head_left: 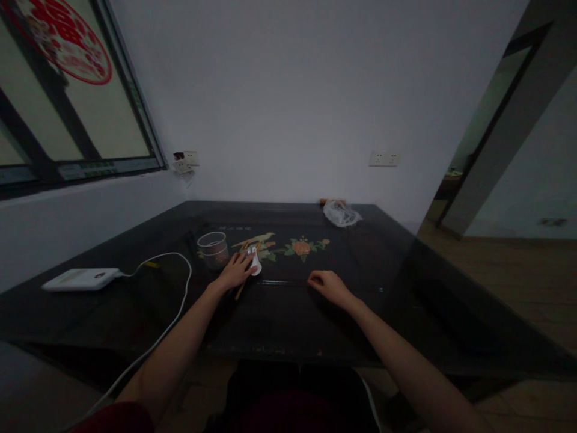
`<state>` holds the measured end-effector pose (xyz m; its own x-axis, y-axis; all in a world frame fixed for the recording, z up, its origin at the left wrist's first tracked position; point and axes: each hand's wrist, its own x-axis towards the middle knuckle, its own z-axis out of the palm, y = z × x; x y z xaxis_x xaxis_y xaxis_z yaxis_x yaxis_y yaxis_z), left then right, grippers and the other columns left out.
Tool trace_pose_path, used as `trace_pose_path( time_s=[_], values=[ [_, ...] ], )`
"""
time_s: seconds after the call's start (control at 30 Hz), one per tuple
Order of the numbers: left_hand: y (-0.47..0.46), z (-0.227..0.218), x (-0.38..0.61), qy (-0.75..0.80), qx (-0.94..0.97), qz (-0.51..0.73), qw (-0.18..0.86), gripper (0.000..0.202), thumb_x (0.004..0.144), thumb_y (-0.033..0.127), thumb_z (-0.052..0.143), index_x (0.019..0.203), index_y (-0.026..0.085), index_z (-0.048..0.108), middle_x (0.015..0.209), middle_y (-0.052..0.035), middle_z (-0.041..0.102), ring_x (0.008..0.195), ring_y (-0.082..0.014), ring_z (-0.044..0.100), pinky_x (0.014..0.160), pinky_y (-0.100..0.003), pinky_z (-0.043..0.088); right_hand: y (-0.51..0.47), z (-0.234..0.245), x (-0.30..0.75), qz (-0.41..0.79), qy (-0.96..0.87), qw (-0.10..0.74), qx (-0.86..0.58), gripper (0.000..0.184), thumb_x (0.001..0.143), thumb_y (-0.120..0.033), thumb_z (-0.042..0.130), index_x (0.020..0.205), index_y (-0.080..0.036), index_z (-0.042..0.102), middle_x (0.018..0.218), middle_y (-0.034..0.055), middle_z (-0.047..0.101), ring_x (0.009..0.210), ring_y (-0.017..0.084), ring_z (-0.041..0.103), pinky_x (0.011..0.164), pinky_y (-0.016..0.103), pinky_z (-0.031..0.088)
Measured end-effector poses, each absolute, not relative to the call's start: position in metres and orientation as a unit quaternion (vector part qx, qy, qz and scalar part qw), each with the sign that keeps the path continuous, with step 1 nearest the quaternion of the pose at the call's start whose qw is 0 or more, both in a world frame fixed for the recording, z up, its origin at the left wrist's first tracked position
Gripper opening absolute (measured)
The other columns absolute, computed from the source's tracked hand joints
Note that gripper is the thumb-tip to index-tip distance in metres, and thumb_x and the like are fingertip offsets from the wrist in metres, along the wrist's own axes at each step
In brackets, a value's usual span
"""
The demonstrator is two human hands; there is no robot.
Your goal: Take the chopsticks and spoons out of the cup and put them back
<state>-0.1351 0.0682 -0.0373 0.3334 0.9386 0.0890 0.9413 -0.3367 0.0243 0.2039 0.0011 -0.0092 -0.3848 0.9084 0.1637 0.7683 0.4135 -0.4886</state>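
The white spoon (pixel 256 265) and chopsticks (pixel 239 293) lay unlifted on the surface (pixel 288 322), outside the clear cup (pixel 213 243), under the left hand (pixel 234 270), whose fingers' grip was unclear, while the right hand (pixel 331 287) rested apart, fingers curled narrow.

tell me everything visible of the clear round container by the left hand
The clear, round, plastic-looking container has a pale rim, see-through walls and no visible lid. It stands upright on the dark, glossy table, just left of the person's bare left hand; whether they touch is unclear. Any contents are too dim to tell.
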Motion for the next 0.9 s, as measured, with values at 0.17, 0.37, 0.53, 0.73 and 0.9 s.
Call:
trace_pose_path(
  time_s=[0.17, 0.37, 0.53, 0.73, 0.9],
  values=[
    [0.063, -0.03, -0.13, -0.6, -0.8, -0.036, -0.001, 0.062, 0.092, 0.047, 0.026, 0.146, 0.015, 0.024, 0.152, -0.0105, 0.023, 0.142, -0.0229, 0.012, 0.114, -0.043, 0.009, 0.002, -0.01, 0.204, 0.17, -0.817, 0.207, -0.511, 0.018, 0.086, -0.03, 0.053, 0.087, -0.02, 0.068, 0.079, 0.0029, 0.069, 0.071, 0.014, 0.061, 0.059, 0.021, 0.034],
    [0.063, -0.026, -0.136, -0.588, -0.808, -0.037, -0.022, 0.063, 0.092, 0.05, 0.026, 0.145, 0.017, 0.025, 0.152, -0.0109, 0.022, 0.141, -0.0246, 0.016, 0.113, -0.041, 0.017, 0.001, -0.008, 0.202, 0.169, -0.812, 0.205, -0.52, 0.016, 0.085, -0.029, 0.055, 0.087, -0.021, 0.069, 0.077, 0.0026, 0.069, 0.07, 0.014, 0.061, 0.058, 0.021, 0.033],
    [0.065, -0.026, -0.141, -0.556, -0.83, -0.036, -0.033, 0.061, 0.092, 0.049, 0.025, 0.145, 0.017, 0.027, 0.152, -0.0084, 0.024, 0.142, -0.0235, 0.014, 0.113, -0.039, 0.017, -0.002, -0.006, 0.202, 0.174, -0.809, 0.21, -0.52, 0.016, 0.085, -0.028, 0.055, 0.088, -0.021, 0.069, 0.077, 0.0022, 0.069, 0.069, 0.014, 0.06, 0.057, 0.021, 0.033],
    [0.063, -0.026, -0.142, -0.542, -0.839, -0.025, -0.042, 0.057, 0.093, 0.046, 0.023, 0.144, 0.021, 0.031, 0.153, -0.0049, 0.022, 0.143, -0.0234, 0.009, 0.113, -0.042, 0.015, -0.004, -0.003, 0.201, 0.17, -0.809, 0.212, -0.521, 0.016, 0.085, -0.028, 0.055, 0.088, -0.021, 0.07, 0.076, 0.0021, 0.068, 0.067, 0.013, 0.059, 0.057, 0.021, 0.033],
    [0.063, -0.026, -0.142, -0.545, -0.836, -0.031, -0.055, 0.061, 0.092, 0.05, 0.023, 0.145, 0.021, 0.026, 0.153, -0.0058, 0.02, 0.143, -0.0242, 0.007, 0.113, -0.046, 0.014, -0.004, -0.002, 0.201, 0.169, -0.81, 0.209, -0.52, 0.016, 0.085, -0.028, 0.055, 0.089, -0.022, 0.07, 0.076, 0.0018, 0.068, 0.067, 0.013, 0.059, 0.057, 0.021, 0.032]
  ],
)
